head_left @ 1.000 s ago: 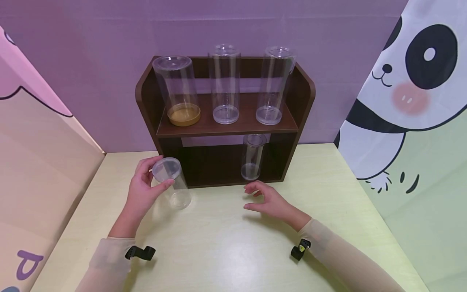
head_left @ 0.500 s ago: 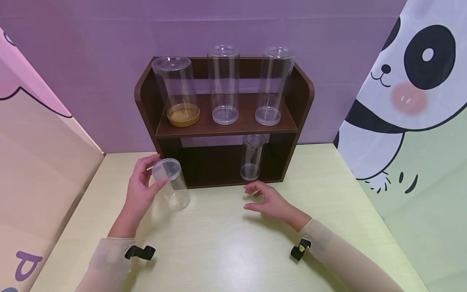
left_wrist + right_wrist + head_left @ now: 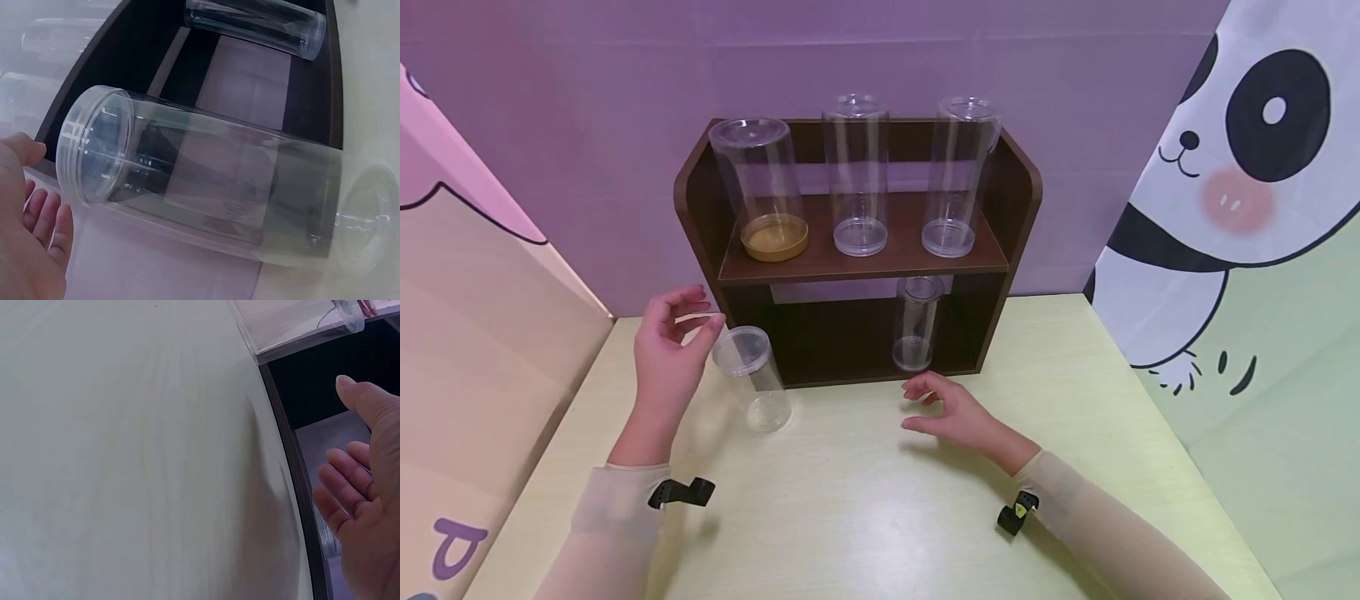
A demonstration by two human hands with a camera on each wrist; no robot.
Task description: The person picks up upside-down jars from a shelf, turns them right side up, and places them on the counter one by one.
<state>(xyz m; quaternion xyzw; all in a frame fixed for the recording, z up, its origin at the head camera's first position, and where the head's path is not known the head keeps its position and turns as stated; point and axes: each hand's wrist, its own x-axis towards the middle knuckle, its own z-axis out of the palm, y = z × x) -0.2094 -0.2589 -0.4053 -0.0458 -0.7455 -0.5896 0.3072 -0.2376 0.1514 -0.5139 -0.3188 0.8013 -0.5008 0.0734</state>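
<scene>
Three clear jars (image 3: 858, 175) stand on the upper level of the brown shelf (image 3: 863, 273) in the head view. Below, a lidded jar (image 3: 756, 382) stands on the table (image 3: 865, 492) just beside the left hand (image 3: 672, 354); a slimmer jar (image 3: 917, 325) sits on the lower level near the right hand (image 3: 953, 417). From the left wrist, thumb and loosely bent fingers are parted, clear of the lid (image 3: 94, 147). From the right wrist, thumb and fingers stand wide apart.

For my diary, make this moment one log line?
left hand: beside clear jar, holding nothing | right hand: near shelf, holding nothing | clear jar: on table
</scene>
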